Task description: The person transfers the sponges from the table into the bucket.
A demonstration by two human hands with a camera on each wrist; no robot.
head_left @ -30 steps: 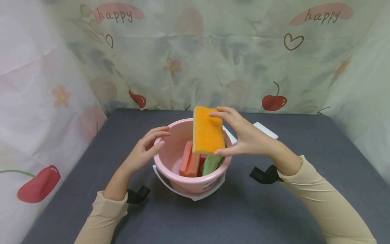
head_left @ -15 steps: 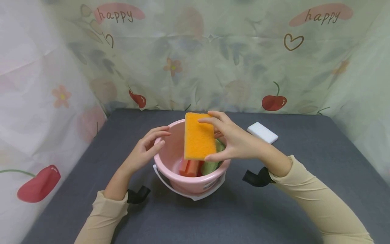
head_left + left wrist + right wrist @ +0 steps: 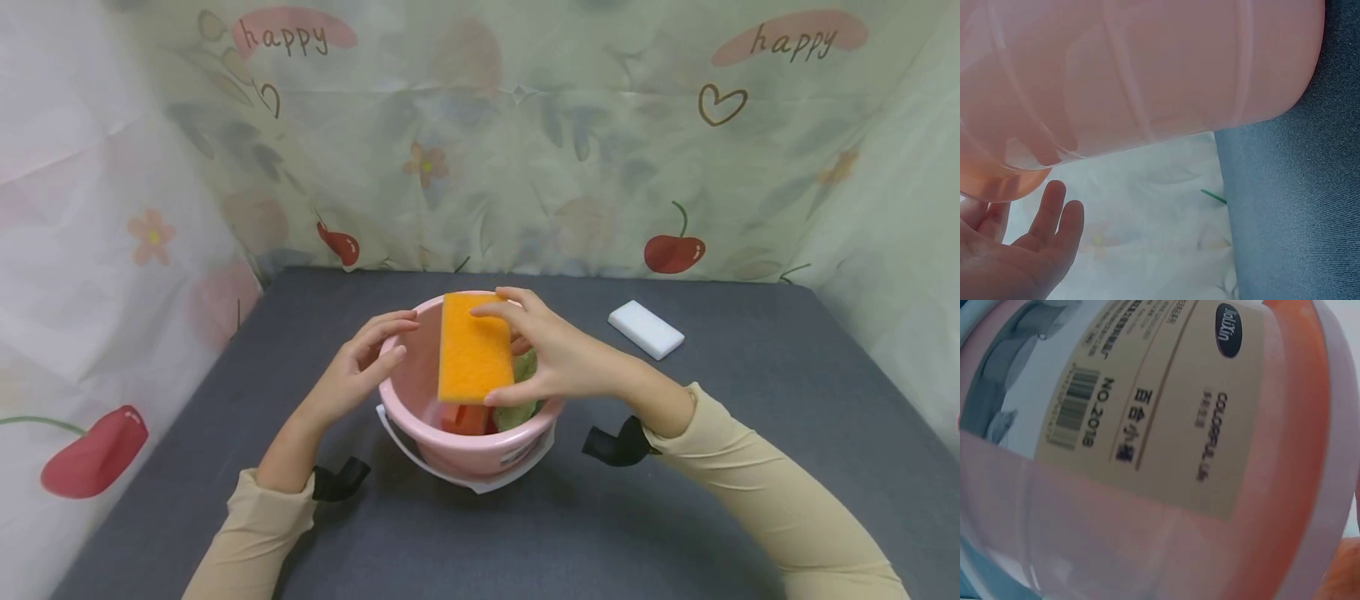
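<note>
**Orange sponge held over pink bucket**

Orange sponge (image 3: 474,347) upright over the pink bucket (image 3: 420,367) mouth, pinched by right hand (image 3: 551,354), thumb low, fingers on top. Left hand (image 3: 356,371) fingers relaxed, touching the bucket rim. Two sponges inside: red (image 3: 465,419), green (image 3: 521,400). One white sponge (image 3: 646,329) on desk (image 3: 675,500), well apart.

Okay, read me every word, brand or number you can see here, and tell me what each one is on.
"happy": backdrop cloth, printed twice, top left and top right.
"COLORFUL Life": label on the pink bucket.
"NO.2018": same label, beside a barcode.
Dark oval logo at the label's top: too blurred to read.
Chinese characters and fine print on the label: too small or blurred to read.
</note>
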